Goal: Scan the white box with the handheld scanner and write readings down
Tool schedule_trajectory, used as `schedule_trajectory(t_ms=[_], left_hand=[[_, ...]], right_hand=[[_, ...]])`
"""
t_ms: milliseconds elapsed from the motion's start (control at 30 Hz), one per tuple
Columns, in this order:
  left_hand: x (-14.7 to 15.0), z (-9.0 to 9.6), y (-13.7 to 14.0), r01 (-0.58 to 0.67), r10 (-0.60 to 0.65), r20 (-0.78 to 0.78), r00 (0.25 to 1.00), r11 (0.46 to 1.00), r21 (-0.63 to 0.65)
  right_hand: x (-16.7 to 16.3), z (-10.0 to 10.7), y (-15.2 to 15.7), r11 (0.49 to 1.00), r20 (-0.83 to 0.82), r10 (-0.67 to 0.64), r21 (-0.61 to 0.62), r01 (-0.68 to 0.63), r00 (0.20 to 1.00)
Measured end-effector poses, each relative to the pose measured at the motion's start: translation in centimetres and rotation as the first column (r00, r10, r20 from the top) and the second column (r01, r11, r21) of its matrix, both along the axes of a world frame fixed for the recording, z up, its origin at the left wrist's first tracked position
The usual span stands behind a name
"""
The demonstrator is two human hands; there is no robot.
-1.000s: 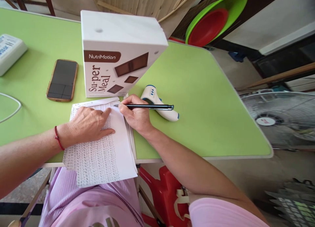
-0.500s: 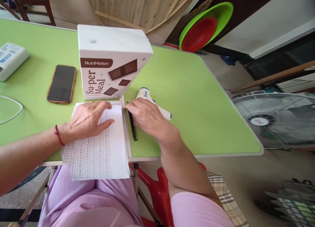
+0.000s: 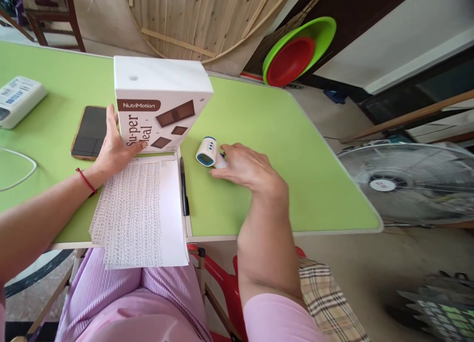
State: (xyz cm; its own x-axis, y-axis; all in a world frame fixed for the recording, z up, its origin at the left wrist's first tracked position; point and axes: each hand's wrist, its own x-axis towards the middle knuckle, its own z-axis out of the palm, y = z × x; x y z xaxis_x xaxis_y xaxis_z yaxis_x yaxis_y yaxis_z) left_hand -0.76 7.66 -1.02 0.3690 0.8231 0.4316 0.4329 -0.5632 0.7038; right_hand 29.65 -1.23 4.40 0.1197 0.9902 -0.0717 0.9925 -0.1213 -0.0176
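Observation:
The white NutriMotion box [image 3: 163, 82] stands upright on the green table. My left hand [image 3: 116, 142] is closed on its lower left corner, thumb across the printed front and fingers on the left side. A white and blue infrared thermometer [image 3: 208, 147] lies right of the box, its small screen facing me. Around its handle my right hand [image 3: 246, 166] is spread, thumb and fingers apart; the palm hides most of the handle. Handwritten sheets of paper [image 3: 144, 218] lie before the box and overhang the table's front edge. Along their right side lies a black pen [image 3: 183, 189].
A phone [image 3: 87, 134] lies just left of the box. Further left are a white device [image 3: 20, 100] and a white cable [image 3: 31, 171]. Beyond the table's right edge stands a fan [image 3: 392, 184]. A red stool [image 3: 225, 282] is below the front edge.
My left hand has gone from the papers up to the box's left corner. My right hand has left the pen and moved right to the thermometer's handle. The view has shifted slightly.

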Motion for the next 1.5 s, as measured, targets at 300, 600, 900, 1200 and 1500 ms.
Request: schedule_trajectory(t_ms=[300, 600, 900, 1200, 1500], left_hand=[[0.7, 2.2, -1.6, -0.099, 0.100, 0.051, 0.994, 0.995, -0.020], [0.7, 2.6, -2.2, -0.095, 0.091, -0.068, 0.994, 0.993, -0.063], [0.4, 2.4, -1.8, -0.119, 0.109, -0.120, 0.987, 0.990, -0.079], [0.3, 2.1, -1.5, -0.061, 0.055, -0.082, 0.995, 0.995, -0.075], [0.1, 2.3, -1.5, -0.068, 0.060, -0.117, 0.991, 0.996, -0.065]], right_hand=[[-1.2, 0.4, -0.4, 0.915, -0.604, 0.123, 0.376, 0.146, 0.787], [-8.5, -1.9, -2.0, 0.959, -0.955, 0.275, 0.281, 0.047, 0.108], [-9.7, -3.5, -2.0, 0.973, -0.964, 0.216, 0.226, 0.048, 0.157], [-9.8, -4.4, -1.8, 0.976, -0.956, 0.207, 0.215, 0.018, 0.209], [-9.6, -4.7, -1.6, 0.957, -0.925, 0.282, 0.289, -0.011, 0.253]])
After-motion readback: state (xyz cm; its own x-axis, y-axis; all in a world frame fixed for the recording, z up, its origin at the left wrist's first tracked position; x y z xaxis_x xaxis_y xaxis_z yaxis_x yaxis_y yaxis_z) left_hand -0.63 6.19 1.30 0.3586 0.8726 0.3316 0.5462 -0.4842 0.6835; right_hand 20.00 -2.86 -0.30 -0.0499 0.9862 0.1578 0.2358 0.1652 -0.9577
